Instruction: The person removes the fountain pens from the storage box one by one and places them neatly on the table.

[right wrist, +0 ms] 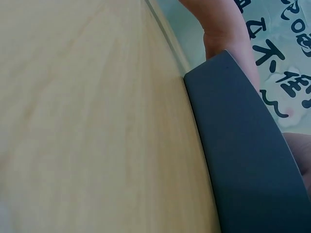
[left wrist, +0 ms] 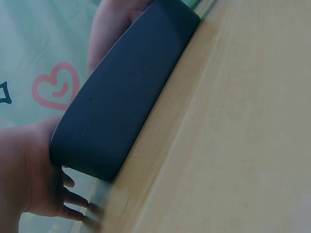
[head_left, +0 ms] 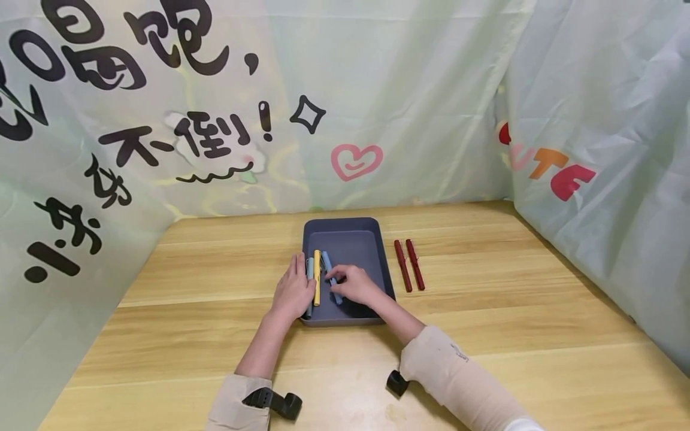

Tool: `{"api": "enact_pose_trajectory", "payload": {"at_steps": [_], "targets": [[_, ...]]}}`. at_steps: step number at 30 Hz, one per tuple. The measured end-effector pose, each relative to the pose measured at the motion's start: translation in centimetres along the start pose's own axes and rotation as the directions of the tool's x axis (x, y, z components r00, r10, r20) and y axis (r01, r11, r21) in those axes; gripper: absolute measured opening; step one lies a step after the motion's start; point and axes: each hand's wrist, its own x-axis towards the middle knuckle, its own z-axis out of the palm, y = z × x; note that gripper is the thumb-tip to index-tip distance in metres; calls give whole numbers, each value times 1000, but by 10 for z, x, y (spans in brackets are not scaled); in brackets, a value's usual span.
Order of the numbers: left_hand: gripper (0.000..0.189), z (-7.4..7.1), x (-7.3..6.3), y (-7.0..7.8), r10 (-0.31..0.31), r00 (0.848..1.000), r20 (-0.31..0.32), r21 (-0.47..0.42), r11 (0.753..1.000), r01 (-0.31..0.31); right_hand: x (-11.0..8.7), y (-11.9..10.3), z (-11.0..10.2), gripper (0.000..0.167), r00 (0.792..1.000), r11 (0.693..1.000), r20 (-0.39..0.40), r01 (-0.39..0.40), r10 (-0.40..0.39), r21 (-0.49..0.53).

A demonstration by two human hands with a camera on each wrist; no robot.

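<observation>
A dark grey-blue tray (head_left: 353, 242) lies on the table with three capped pens in its left part. Leftmost is a teal pen (head_left: 309, 269), partly covered by my left hand (head_left: 293, 291). A yellow pen (head_left: 317, 278) lies beside it. To its right is a blue pen (head_left: 327, 262), slightly slanted, which my right hand (head_left: 353, 284) pinches between thumb and index finger. My left hand straddles the tray's left rim, fingers straight along the outside, thumb inside by the teal and yellow pens. In the left wrist view those fingers (left wrist: 75, 199) hang beyond the tray wall.
Two dark red pens, one nearer the tray (head_left: 402, 266) and one farther right (head_left: 415, 265), lie side by side on the wooden table (head_left: 485, 287). Printed fabric walls (head_left: 431, 120) enclose the back and sides. Each forearm wears a strapped black camera (head_left: 291, 407).
</observation>
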Motion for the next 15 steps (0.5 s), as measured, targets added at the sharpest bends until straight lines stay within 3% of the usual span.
{"api": "enact_pose_trajectory", "payload": {"at_steps": [4,7,15], "targets": [[65,0,0,0,-3,1000,3,2,1000,3,-3,0,-2,23,997,978,43,-67,60,196],[65,0,-1,0,-3,1000,2,0,1000,3,-5,-1,-4,25,995,953,65,-96,81,286],[65,-1,-1,1,-10,1000,3,-3,1000,10,-7,-2,-7,26,988,916,104,-149,118,372]]}}
